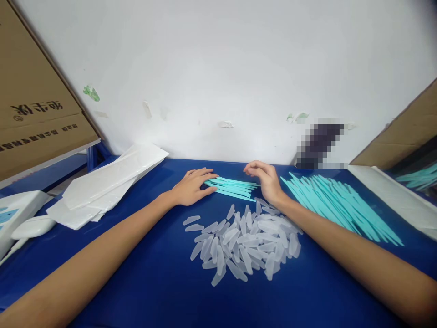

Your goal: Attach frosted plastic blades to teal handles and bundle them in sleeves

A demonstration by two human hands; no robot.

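Observation:
A small bundle of thin turquoise sticks (235,186) lies crosswise on the blue tabletop. My left hand (194,186) rests over its left end, fingers stretched and the thumb apart, touching the sticks. By the bundle's right end is my right hand (268,180), its fingers curled in toward the thumb; whatever they may hold is hidden. Just in front of both hands spreads a loose heap of translucent, flat, tapered plastic pieces (244,241). Some of these pieces lie close under my right wrist. A larger pile of turquoise sticks (337,205) lies to the right of my right hand.
White plastic bags (109,187) lie on the left, beside a white device (20,214) with a blue panel. A cardboard box (41,91) stands at far left, another (403,127) at right. A white wall (218,82) rises behind the blue table (164,282). A pixelated dark object (321,143) leans there.

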